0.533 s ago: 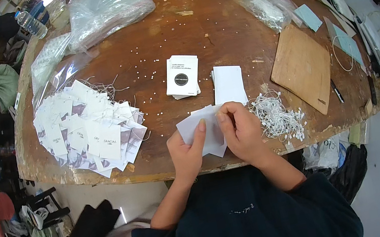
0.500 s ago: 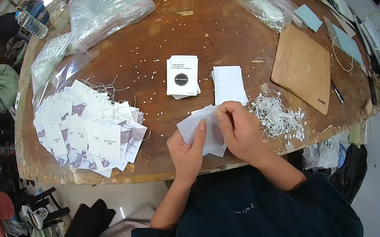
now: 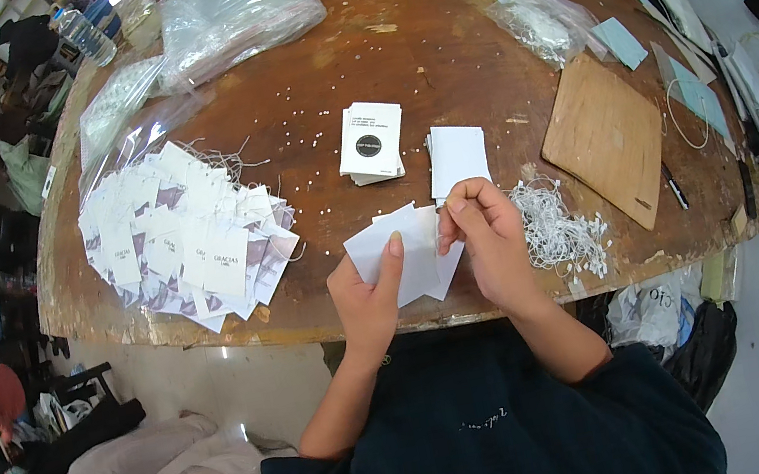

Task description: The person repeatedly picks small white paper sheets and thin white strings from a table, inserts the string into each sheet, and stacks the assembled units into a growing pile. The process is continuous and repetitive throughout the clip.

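Note:
Several white cards point(image 3: 409, 257) are fanned out in my left hand point(image 3: 366, 305), its thumb pressing on top of them. My right hand point(image 3: 498, 252) is closed in a pinch at their right edge, and what its fingertips hold is too small to make out. Just beyond lies a stack of blank white cards point(image 3: 459, 159). Left of that stack is another of printed cards point(image 3: 372, 137) with a black round mark. To the right of my right hand is a tangled heap of white string loops point(image 3: 563, 230).
A large heap of strung tags point(image 3: 196, 234) covers the table's left side. Behind it are clear plastic bags point(image 3: 239, 18) and a water bottle point(image 3: 87, 37). A wooden board point(image 3: 608, 141), a pen point(image 3: 674, 187) and a plastic bag of white items point(image 3: 539, 21) lie right.
My right hand has drawn a little to the right from the cards, its fingertips now showing. The cards stay in my left hand. The whole view has shifted slightly.

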A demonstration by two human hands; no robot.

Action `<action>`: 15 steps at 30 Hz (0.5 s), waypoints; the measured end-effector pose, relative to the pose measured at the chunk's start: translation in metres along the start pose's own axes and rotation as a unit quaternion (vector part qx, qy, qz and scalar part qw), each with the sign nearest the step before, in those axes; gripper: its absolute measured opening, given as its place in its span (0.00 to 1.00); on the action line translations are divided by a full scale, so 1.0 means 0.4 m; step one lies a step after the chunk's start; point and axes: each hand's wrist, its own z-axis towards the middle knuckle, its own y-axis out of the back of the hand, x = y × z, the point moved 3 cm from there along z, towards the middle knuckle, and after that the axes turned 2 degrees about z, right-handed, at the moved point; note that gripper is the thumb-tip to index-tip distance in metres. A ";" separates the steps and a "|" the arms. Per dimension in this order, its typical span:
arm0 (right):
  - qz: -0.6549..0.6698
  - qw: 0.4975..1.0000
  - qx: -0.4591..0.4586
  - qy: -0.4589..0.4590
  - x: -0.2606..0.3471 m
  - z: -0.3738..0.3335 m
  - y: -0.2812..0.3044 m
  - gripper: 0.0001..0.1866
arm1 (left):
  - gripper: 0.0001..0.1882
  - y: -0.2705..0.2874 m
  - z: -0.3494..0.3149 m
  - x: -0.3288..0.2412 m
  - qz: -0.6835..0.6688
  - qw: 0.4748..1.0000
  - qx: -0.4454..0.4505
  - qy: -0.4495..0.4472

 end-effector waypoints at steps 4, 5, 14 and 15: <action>-0.123 0.990 -0.016 0.065 0.017 -0.031 -0.014 0.04 | 0.13 0.016 -0.028 -0.009 -0.016 1.000 0.008 0.023; -0.122 0.992 -0.006 0.043 0.011 -0.042 -0.021 0.04 | 0.13 0.020 -0.036 -0.012 -0.012 1.000 0.009 0.023; -0.267 0.950 0.002 0.164 -0.025 -0.091 -0.080 0.04 | 0.13 0.048 -0.069 -0.024 0.001 1.000 -0.001 -0.021; -0.287 0.941 0.006 0.181 -0.023 -0.093 -0.085 0.04 | 0.13 0.051 -0.071 -0.025 0.011 1.000 0.001 -0.028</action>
